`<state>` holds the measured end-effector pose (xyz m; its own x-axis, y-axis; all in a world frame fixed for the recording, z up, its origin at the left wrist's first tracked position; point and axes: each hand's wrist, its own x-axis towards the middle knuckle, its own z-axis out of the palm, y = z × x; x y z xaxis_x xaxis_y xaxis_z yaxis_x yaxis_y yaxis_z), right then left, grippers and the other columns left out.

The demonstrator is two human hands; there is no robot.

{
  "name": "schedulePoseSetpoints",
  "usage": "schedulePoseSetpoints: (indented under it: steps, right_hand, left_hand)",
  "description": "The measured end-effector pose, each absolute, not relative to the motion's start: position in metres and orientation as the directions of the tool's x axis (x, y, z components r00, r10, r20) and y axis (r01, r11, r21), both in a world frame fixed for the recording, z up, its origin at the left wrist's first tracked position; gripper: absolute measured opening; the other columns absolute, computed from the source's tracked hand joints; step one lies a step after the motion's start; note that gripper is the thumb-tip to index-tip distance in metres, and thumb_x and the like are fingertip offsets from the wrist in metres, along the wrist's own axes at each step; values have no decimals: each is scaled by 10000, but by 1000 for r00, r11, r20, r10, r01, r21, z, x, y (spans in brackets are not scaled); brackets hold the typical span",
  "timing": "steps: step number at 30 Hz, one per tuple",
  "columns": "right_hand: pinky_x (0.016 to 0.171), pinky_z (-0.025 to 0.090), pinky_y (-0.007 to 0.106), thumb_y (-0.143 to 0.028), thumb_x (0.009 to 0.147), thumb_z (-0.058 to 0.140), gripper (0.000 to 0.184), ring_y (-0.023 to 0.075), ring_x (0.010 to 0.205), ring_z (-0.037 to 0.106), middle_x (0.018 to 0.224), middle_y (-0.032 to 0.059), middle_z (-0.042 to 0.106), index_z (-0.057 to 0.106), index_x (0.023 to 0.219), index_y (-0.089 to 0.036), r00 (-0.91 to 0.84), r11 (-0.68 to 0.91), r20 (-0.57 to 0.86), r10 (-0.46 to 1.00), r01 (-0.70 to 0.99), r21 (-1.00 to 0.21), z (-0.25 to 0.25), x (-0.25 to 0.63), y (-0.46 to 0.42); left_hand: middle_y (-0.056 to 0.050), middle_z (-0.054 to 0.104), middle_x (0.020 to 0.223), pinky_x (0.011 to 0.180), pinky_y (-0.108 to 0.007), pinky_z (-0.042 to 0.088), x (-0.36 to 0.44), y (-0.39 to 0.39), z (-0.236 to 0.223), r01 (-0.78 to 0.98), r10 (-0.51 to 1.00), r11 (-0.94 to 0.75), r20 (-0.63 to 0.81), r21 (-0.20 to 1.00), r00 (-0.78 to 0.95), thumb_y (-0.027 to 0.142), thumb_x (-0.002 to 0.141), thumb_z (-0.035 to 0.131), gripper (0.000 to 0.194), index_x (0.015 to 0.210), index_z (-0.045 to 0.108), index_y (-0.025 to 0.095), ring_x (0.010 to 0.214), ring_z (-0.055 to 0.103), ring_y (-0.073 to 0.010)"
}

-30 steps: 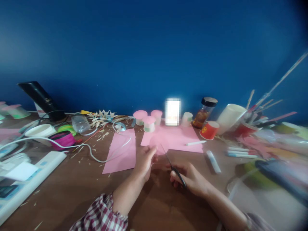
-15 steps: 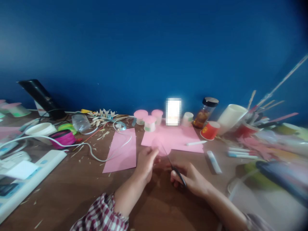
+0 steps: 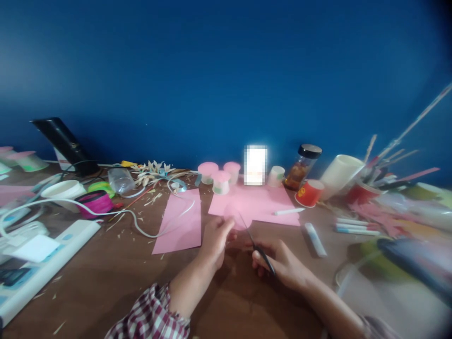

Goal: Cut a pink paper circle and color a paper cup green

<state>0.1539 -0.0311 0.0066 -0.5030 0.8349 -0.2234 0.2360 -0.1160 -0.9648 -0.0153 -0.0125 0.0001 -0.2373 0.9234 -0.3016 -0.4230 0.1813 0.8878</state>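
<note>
My left hand point(image 3: 219, 235) pinches a rounded piece of pink paper point(image 3: 240, 221) between thumb and fingers, above the table. Dark-handled scissors point(image 3: 264, 259) are gripped in my right hand point(image 3: 275, 261), their blades pointing up and left at the paper's right edge. Whether the blades are parted is hard to tell. Behind the held piece lies a larger pink sheet point(image 3: 275, 202) with a white pen point(image 3: 288, 211) on it. Another pink sheet point(image 3: 178, 226) lies to the left, crossed by a white cable.
Small cups with pink tops point(image 3: 221, 182) stand by the wall beside a bright blurred-out rectangle point(image 3: 256, 165). A jar point(image 3: 302, 165), a red cup point(image 3: 310, 193) and a glue stick point(image 3: 315, 240) are at right. A power strip point(image 3: 52, 268) lies at left.
The whole view has shifted slightly. Both hands, the paper and the scissors keep nearly the same positions relative to each other.
</note>
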Motion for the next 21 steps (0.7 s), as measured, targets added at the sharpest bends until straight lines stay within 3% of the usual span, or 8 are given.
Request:
schedulePoseSetpoints:
  steps: [21]
  right_hand:
    - [468,397,201,-467,826,598,459,92,485,519,613,-6,575,644,1099,-101,-485,-90,-221,846,279,-956,1,156,-32]
  left_hand:
    - [13,575,560,472,-183,382,-17,-11,-6,-437,925,197,-315,878,-215,323,600,762,250,675,632,123,504,516,-79]
